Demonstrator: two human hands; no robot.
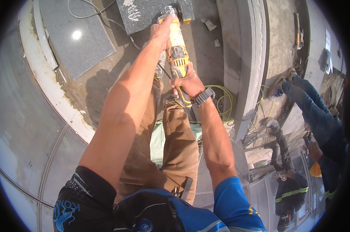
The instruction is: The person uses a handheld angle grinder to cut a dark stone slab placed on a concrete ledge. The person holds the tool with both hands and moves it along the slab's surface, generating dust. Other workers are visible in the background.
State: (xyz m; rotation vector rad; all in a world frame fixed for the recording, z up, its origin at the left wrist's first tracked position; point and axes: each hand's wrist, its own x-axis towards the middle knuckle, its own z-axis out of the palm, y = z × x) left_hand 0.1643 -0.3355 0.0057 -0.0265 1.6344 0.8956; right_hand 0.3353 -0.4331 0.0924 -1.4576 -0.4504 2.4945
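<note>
A yellow and grey angle grinder [176,43] is held out ahead, its body running away from me. My left hand [161,34] is closed on its front end, close behind the metal gear head. Farther back, my right hand [189,82], with a dark watch at the wrist, wraps the rear handle. The grinder's dark disc [179,11] stands on edge at the right end of a grey speckled stone slab [144,20] with a whitish patch. Whether the disc touches the stone, I cannot tell.
Another grey slab [90,46] lies at the far left, with a loose cable [101,12] by it. A yellow-green hose [230,101] coils right of my legs, beside a long concrete kerb [256,50]. Beyond it are a hammer [298,33] and two people [312,104].
</note>
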